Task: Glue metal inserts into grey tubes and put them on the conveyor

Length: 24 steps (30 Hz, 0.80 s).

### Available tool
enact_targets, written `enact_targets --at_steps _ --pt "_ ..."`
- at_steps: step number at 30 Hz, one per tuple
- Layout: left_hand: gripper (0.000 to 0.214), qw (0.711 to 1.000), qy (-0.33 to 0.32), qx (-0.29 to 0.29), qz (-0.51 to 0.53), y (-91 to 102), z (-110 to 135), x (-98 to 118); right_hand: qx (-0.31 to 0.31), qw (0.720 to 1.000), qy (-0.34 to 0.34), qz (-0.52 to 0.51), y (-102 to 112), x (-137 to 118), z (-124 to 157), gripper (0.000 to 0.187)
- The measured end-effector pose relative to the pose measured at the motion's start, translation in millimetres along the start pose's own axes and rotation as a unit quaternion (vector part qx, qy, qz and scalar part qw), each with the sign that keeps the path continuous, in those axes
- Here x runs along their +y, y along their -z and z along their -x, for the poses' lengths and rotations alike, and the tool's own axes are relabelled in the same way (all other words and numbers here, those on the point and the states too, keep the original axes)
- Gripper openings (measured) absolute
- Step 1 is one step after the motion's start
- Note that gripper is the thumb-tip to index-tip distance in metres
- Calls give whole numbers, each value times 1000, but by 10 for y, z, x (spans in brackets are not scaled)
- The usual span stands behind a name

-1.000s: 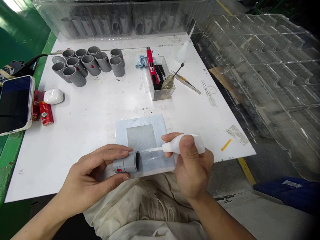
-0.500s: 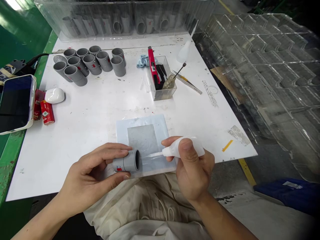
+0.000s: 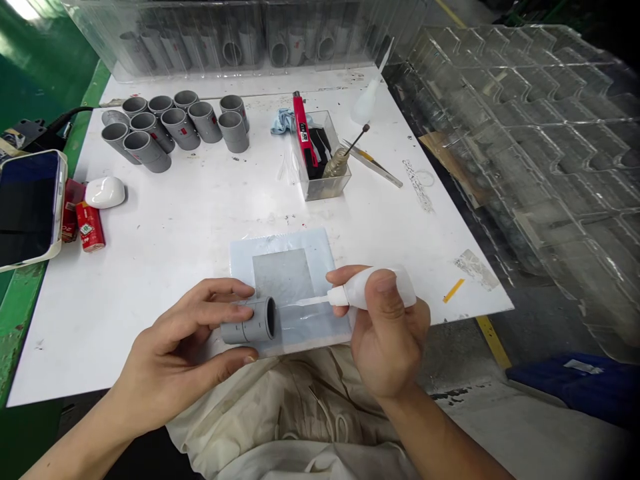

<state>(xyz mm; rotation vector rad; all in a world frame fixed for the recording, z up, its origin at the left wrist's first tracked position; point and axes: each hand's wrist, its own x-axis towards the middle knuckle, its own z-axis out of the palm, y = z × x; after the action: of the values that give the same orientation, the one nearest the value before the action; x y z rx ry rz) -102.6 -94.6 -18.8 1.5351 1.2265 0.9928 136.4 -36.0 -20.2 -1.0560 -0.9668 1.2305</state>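
Tabletop — left hand cupping tube, right gripping bottle

Gray tube in grip sharp, table around it bright; trays right of grip glary, corner beyond dark.

The gray tube, a short hollow cylinder with a line around its middle, lay on its side in the left hand. The squeeze bottle (white and slightly translucent) lay sideways in the right hand, its thin nozzle pointing toward the tube's opening.
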Motion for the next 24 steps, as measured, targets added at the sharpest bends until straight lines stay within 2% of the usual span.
enact_targets --at_steps 5,24 --pt "42 1000 12 -3 -3 12 -15 26 0 1000 -2 1 4 -5 -3 35" --pt "43 999 24 18 -35 -8 -2 17 -15 999 -9 44 15 21 28 37"
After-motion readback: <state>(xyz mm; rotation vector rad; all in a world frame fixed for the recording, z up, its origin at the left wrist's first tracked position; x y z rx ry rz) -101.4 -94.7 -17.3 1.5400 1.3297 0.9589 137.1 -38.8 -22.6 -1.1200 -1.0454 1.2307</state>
